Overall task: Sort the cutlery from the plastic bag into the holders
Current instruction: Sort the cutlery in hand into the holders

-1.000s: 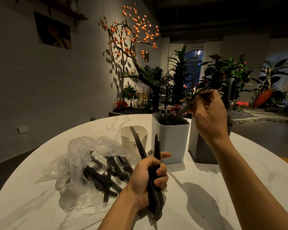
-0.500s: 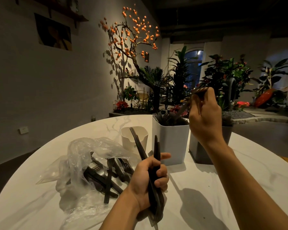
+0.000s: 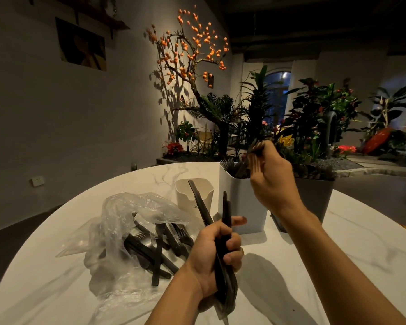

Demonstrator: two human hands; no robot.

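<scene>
My left hand (image 3: 215,256) grips a bundle of black cutlery (image 3: 223,226) upright over the white table (image 3: 326,266). My right hand (image 3: 271,179) pinches a black fork (image 3: 253,158), tines down, over the tall white holder (image 3: 244,205), which holds several forks. A small cream holder (image 3: 185,195) stands to its left and a grey holder (image 3: 314,200) to its right, partly behind my right wrist. The clear plastic bag (image 3: 127,231) lies at left with several black cutlery pieces (image 3: 157,249) in it.
The round table's edge curves along the left and back. Behind it are a planter bed with green plants (image 3: 314,118) and a tree with orange fruit (image 3: 192,50). A dark floor lies to the left.
My right hand has moved left and down, from over the grey holder to over the white holder, with the fork turned tines down. My left hand has stayed in place.
</scene>
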